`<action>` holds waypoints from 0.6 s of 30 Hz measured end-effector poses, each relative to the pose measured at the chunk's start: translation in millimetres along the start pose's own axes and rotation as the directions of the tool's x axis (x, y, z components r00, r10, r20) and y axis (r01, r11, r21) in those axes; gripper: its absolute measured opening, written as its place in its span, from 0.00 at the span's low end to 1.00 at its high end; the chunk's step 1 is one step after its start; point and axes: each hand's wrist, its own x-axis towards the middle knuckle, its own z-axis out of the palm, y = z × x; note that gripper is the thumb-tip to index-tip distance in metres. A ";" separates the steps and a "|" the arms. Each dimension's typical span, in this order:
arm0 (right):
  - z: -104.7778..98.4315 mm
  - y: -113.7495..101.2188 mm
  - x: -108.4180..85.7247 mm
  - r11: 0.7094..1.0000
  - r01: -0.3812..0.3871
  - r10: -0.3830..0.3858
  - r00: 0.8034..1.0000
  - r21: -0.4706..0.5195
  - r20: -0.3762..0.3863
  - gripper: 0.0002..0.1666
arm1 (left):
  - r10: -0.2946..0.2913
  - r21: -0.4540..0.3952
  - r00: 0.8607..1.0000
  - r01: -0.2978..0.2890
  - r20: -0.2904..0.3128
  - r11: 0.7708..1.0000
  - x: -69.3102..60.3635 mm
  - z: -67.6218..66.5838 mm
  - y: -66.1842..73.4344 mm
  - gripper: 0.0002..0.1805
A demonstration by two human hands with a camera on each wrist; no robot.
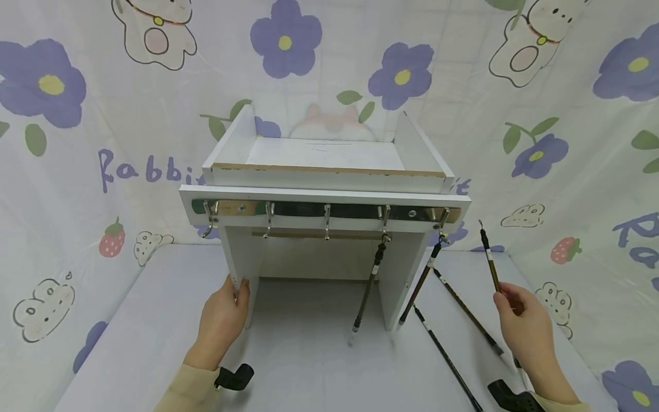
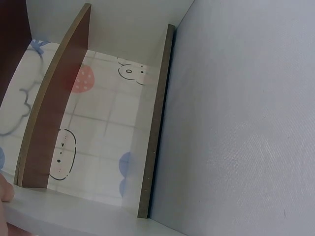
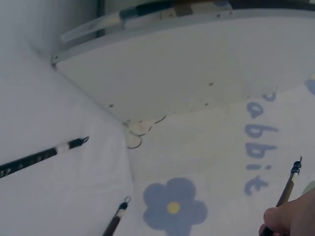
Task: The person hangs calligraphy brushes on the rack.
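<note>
A white wooden shelf (image 1: 324,197) stands on the table with a row of metal hooks along its front. My left hand (image 1: 221,317) grips the front edge of its left side panel (image 1: 239,263); only fingertips show in the left wrist view. To the right of the shelf, my right hand (image 1: 527,320) pinches a writing brush (image 1: 490,260) by its handle, loop end upward. One brush (image 1: 368,289) hangs from the fourth hook (image 1: 384,220), another brush (image 1: 419,286) from the rightmost hook (image 1: 443,223). The held brush is apart from the hooks.
Two more brushes lie on the table right of the shelf, one brush (image 1: 468,312) farther back and another brush (image 1: 448,360) nearer. The shelf's upper tray (image 1: 324,154) has raised sides. A patterned curtain (image 1: 329,74) hangs behind the white table (image 1: 304,366).
</note>
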 end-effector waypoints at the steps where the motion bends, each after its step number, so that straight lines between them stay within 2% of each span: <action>1: -1.4 -4.2 -0.7 1.000 0.005 -0.004 1.000 0.013 -0.014 0.20 | 0.001 0.000 1.000 -0.001 0.000 1.000 0.0 -0.1 0.0 0.18; 8: -9.2 -34.5 -6.6 0.994 0.032 -0.022 0.995 0.106 -0.096 0.18 | -0.006 0.002 1.000 0.006 0.007 1.000 -0.1 -0.1 -0.7 0.20; 13: -12.8 -52.4 -11.8 0.984 0.063 -0.043 0.991 0.165 -0.123 0.16 | -0.012 0.001 1.000 0.012 0.003 1.000 0.2 -0.6 0.2 0.19; 18: -14.2 -63.0 -17.3 0.957 0.149 -0.115 0.983 0.248 -0.144 0.15 | -0.015 0.004 1.000 0.015 0.001 1.000 0.6 -0.6 1.2 0.20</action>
